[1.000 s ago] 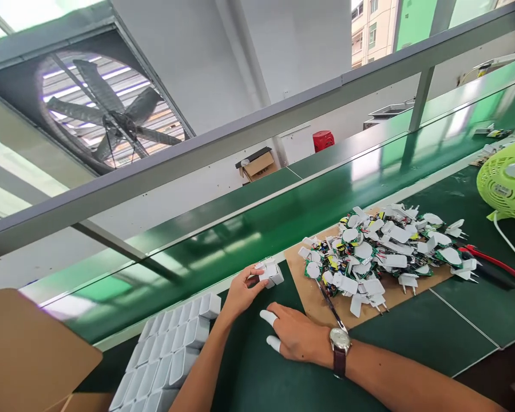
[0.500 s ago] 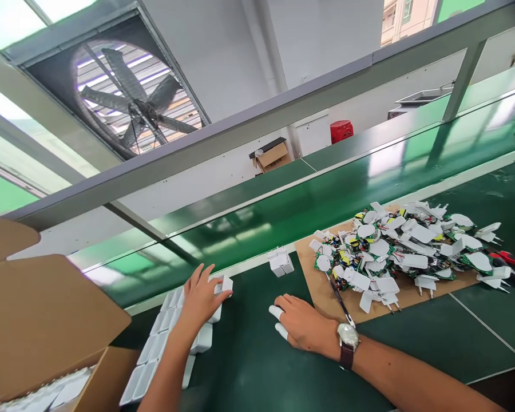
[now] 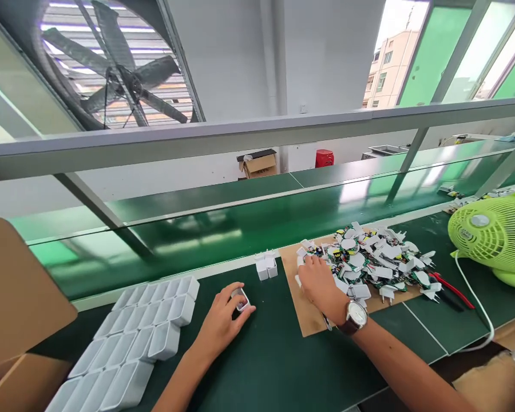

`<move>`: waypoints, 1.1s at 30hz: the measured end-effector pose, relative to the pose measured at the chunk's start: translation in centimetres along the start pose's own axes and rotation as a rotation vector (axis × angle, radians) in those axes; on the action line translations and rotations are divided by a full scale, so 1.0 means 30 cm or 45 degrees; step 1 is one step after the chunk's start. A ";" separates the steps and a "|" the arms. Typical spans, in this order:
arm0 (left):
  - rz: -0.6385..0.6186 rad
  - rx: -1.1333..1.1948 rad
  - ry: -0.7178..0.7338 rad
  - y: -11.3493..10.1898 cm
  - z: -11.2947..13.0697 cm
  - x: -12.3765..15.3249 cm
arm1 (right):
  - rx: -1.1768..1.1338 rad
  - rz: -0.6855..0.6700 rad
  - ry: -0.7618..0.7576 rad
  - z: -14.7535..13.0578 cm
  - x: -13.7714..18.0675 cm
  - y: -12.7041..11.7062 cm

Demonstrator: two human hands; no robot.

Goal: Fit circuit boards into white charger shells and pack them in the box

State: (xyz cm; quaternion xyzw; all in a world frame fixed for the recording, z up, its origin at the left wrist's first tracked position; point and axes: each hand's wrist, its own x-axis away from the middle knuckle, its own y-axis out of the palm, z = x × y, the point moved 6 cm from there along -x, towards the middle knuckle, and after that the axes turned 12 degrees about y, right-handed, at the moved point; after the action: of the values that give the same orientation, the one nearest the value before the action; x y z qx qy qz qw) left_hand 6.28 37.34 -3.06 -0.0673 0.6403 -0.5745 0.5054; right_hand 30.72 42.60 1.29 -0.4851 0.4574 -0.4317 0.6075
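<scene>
Between the thumb and fingers of my left hand (image 3: 224, 319) is a small white plastic housing (image 3: 242, 298), its hollow side showing, just above the green bench. My right hand (image 3: 324, 289) is at the left edge of a heap of circuit boards with white plug parts (image 3: 380, 257). Its fingers curl downward, and whatever they grip is hidden. Rows of empty white housings (image 3: 133, 337) stand to the left of my left hand. A few white assembled pieces (image 3: 266, 265) sit near the back edge of the bench.
Brown cardboard (image 3: 306, 326) lies under the heap, with red-handled pliers (image 3: 452, 289) at its right. A green fan (image 3: 493, 234) with a white cord stands at the far right. An open cardboard box (image 3: 21, 297) is at the left. A raised rail (image 3: 257, 131) runs across behind the bench.
My left hand has moved right, away from the rows, with a housing in its grip. My right hand has reached right and up onto the heap. The view has turned right and levelled.
</scene>
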 end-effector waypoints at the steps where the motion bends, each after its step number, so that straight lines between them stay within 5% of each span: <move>1: 0.019 0.015 -0.018 0.004 -0.001 0.011 | 0.030 -0.006 0.060 0.022 -0.007 0.003; 16: 0.053 0.139 -0.039 0.016 0.002 0.077 | 0.047 -0.047 0.180 0.052 -0.064 -0.027; 21: 0.085 0.145 -0.041 0.007 0.001 0.075 | 0.025 0.020 0.245 0.091 -0.066 -0.123; 25: 0.101 0.142 -0.081 -0.019 -0.007 0.064 | -0.369 -0.061 -0.079 0.028 0.004 -0.199; 28: 0.145 0.104 -0.138 -0.043 -0.020 0.056 | -0.544 -0.251 -0.403 -0.090 0.092 -0.170; 33: 0.180 0.090 -0.247 -0.062 -0.036 0.055 | -0.464 -0.223 -0.476 -0.233 0.168 -0.077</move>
State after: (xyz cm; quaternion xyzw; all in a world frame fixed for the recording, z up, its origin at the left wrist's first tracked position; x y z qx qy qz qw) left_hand 3.79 36.34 -2.68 -0.0595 0.5709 -0.5504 0.6063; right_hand 24.78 36.00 2.11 -0.6953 0.3637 -0.2962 0.5445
